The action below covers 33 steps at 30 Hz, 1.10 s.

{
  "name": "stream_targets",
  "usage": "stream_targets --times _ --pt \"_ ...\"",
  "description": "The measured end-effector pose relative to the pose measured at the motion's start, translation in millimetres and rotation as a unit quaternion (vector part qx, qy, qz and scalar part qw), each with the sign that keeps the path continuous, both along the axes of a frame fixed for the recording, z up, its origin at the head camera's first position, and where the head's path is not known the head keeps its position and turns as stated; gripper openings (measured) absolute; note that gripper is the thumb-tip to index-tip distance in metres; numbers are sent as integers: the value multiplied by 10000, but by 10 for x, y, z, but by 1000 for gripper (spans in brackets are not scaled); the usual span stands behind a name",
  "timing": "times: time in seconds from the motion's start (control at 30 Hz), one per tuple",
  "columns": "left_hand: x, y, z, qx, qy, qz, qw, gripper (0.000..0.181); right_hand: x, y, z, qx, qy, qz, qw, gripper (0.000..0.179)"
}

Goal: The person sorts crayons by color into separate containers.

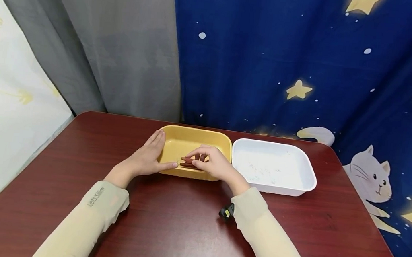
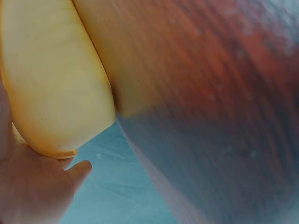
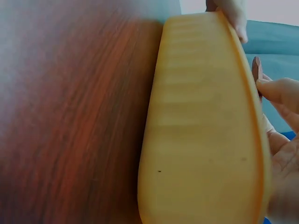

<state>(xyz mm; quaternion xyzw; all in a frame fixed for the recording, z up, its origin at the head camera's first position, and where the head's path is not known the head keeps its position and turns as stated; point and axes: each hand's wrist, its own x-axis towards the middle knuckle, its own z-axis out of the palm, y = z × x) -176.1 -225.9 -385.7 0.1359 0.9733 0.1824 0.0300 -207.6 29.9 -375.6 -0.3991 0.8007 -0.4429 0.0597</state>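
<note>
My right hand (image 1: 212, 160) reaches over the front of a yellow bin (image 1: 225, 146) and pinches a brown crayon (image 1: 187, 159) between thumb and fingers. A second brown crayon (image 1: 187, 165) shows just below it, by the bin's front wall; its right end is hidden by the hand. The tapered tip of the pinched crayon (image 3: 255, 67) pokes above the rim in the right wrist view. My left hand (image 1: 145, 158) rests on the bin's left side, fingers straight along the rim and thumb on the front edge. The left wrist view shows that hand (image 2: 35, 186) against the bin's rim.
A white bin (image 1: 308, 169) stands against the yellow bin's right side, with small specks on its floor. Both are near the back edge of a dark red wooden table (image 1: 180, 223). Grey and blue curtains (image 1: 240, 66) hang behind. A small black object (image 1: 226, 211) sits by the right cuff.
</note>
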Motion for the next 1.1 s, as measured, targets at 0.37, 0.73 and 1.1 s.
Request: stream_targets --times 0.37,0.73,1.1 --pt "-13 16 43 -24 0 -37 10000 119 -285 -92 -65 617 -461 -544 9955 23" --pt "-23 -4 23 29 88 -58 9999 119 -321 -138 -73 1157 -776 -1138 9837 18" --pt "12 5 14 58 57 -41 10000 118 -327 -144 -105 1487 -669 -1146 9799 28"
